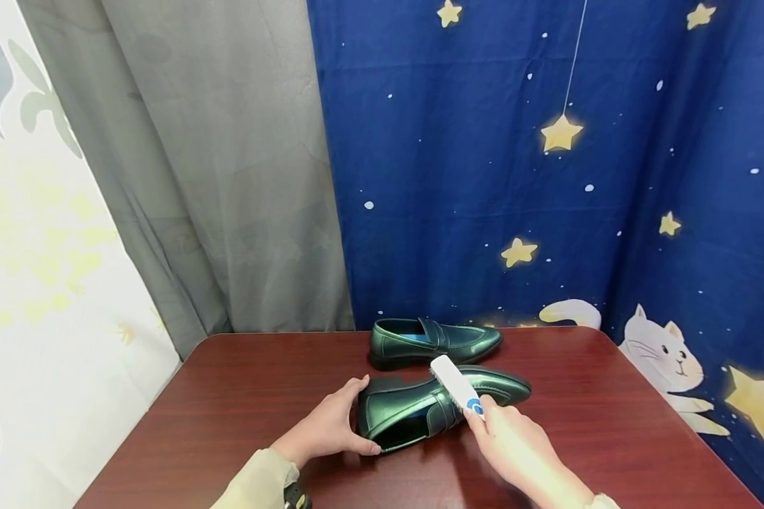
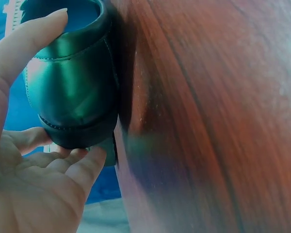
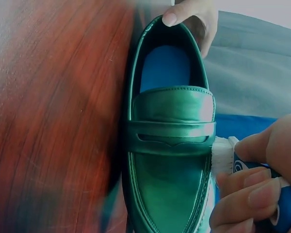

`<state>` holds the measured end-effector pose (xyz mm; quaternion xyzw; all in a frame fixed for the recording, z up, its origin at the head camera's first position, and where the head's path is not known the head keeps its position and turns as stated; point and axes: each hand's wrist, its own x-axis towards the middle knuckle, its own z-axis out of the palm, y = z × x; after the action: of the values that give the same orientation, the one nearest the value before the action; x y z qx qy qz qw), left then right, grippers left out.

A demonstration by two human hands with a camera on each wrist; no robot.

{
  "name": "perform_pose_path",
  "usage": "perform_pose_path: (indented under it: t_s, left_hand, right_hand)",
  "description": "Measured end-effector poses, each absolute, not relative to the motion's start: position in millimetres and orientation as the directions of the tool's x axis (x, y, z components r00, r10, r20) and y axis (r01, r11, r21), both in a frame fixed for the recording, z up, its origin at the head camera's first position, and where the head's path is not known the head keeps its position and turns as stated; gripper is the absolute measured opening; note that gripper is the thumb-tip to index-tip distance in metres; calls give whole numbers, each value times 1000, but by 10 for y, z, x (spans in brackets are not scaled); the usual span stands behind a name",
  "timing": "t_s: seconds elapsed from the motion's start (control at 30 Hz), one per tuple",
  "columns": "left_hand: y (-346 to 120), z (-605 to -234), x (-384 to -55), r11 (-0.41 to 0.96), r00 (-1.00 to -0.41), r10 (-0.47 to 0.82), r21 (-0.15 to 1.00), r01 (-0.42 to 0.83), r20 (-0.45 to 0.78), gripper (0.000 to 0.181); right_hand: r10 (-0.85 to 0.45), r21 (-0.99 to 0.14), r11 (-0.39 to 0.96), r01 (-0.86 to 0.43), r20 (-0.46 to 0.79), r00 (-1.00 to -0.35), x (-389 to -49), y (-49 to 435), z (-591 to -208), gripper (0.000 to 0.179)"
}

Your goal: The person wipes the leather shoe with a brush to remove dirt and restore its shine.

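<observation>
A dark green loafer lies tipped on its side on the table, its opening turned towards me and its toe to the right. My left hand grips it by the heel. In the left wrist view the thumb hooks over the collar, while the other fingers lie against the heel's underside. A white brush with a blue mark is in my right hand. Its white bristles meet the loafer's side by the strap, as the right wrist view shows.
Just behind stands a second green loafer, upright with its toe to the right, near the far edge of the reddish-brown table. Grey curtain and blue star-patterned curtain hang behind the table.
</observation>
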<state>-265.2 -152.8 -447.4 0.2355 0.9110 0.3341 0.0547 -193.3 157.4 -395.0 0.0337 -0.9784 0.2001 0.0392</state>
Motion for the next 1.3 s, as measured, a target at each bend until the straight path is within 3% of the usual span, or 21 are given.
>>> perform_pose_path:
  t_s: [0.33,1.03,1.3]
  left_hand:
    - [-1528,-4467,-2656,673,-882,467,623,399,61,119]
    - [-1505,-4463,-2617,691,-893,440,598,406,97,117]
    - [-1493,-4440,-2610,695,-896,436,604,391,79,117]
  right_hand:
    - [-59,-392,916,-85,78,-995,-1933,1450,-3921,27]
    - [-146,-317,923,-218,235,-961,-1852,1114,-4021,24]
    - [-199,-317,912,-261,215,-956,-1852,1005,-4072,27]
